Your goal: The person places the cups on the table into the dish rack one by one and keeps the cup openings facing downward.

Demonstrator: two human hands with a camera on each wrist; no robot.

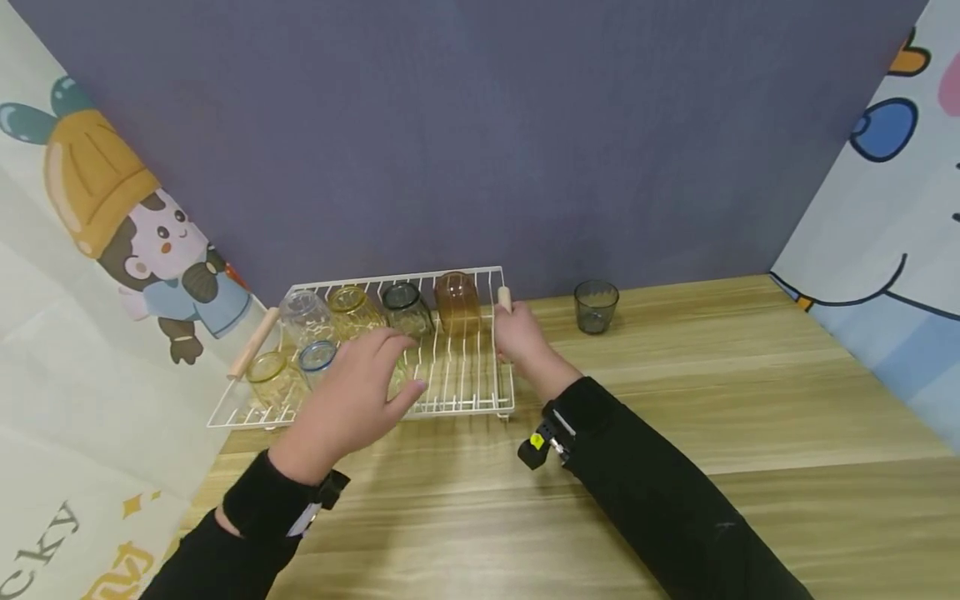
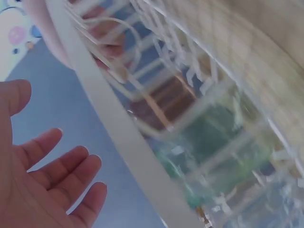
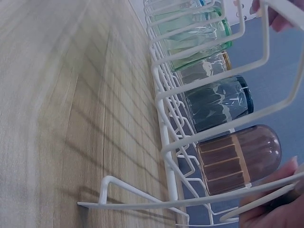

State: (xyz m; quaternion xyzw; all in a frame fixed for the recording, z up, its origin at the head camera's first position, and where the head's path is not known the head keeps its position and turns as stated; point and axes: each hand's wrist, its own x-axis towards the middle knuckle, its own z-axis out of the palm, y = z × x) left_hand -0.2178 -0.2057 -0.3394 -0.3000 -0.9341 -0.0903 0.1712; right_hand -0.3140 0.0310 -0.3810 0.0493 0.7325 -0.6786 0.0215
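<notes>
A white wire dish rack (image 1: 461, 407) with wooden end handles stands on the table and holds several upside-down glasses. My right hand (image 1: 522, 337) grips the right wooden handle (image 1: 505, 297). Just inside that end is a brown glass (image 1: 457, 302), beside a dark grey glass (image 1: 407, 307). Over the rack's front side hovers my left hand (image 1: 356, 396), its fingers spread and nothing between them. It partly hides a green glass (image 3: 202, 40). A blue-rimmed glass (image 1: 317, 356) and a yellow glass (image 1: 276, 377) sit to its left.
A second dark grey glass (image 1: 596, 308) stands upright on the wooden table (image 1: 675, 400), right of the rack. A grey-blue wall (image 1: 480, 142) rises behind. Printed cartoon panels flank both sides, the left one close to the rack's left handle (image 1: 253, 343).
</notes>
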